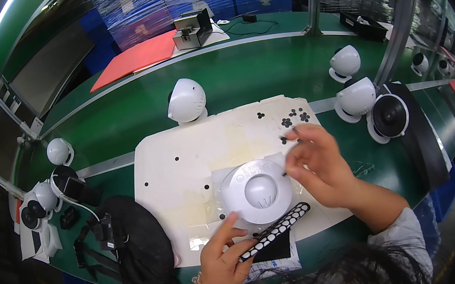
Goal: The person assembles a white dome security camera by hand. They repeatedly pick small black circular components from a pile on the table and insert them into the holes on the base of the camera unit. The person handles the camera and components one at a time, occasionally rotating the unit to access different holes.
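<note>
My left hand [224,259] closes around one end of a black strip [276,231] with rows of white round spots. The strip slants across the near edge of a white round base [241,200] with a raised ring in its middle. That base lies on a clear plastic bag on a pale board [175,200]. Just right of the base hovers my right hand [319,164], its fingers curled together. At its fingertips shows a dark speck that looks like a small black round pad [285,174]. Several small black pads [286,122] lie clustered on the board's far right part.
White round-headed devices stand on the green table: one [186,101] behind the board, several at right [357,99] and left [60,151]. A black bag [138,246] with a cable lies left. A metal box [192,30] and red sheet [136,57] occupy the back shelf.
</note>
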The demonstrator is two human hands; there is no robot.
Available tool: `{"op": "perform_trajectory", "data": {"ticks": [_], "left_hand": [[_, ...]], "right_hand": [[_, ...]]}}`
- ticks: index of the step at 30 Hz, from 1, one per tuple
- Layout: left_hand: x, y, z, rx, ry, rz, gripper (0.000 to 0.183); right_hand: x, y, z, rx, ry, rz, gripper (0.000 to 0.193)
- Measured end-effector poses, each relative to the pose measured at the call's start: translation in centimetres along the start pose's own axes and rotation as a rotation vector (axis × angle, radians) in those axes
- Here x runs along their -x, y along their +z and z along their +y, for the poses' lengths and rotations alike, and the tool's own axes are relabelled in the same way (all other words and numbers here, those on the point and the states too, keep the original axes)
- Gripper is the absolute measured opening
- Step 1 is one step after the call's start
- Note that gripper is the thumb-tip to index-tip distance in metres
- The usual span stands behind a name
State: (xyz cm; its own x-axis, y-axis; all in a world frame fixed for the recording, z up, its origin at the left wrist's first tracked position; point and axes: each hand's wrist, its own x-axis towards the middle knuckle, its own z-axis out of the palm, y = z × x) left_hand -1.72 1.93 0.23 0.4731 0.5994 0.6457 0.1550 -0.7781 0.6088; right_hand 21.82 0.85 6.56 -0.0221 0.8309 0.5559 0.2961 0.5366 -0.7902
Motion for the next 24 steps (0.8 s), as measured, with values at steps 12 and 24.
{"op": "perform_trajectory", "data": {"ticks": [12, 24], "left_hand": [[-0.3, -0.9, 0.2, -0.113, 0.084, -0.226, 0.027], [-0.8, -1.2, 0.5, -0.111, 0.088, -0.249, 0.028]], "right_hand": [[-1.2, 0.4, 1.3, -0.103, 0.122, -0.137, 0.051], [-0.9, 0.1, 0.8, 0.476, -0.332, -0.144, 0.05]]}}
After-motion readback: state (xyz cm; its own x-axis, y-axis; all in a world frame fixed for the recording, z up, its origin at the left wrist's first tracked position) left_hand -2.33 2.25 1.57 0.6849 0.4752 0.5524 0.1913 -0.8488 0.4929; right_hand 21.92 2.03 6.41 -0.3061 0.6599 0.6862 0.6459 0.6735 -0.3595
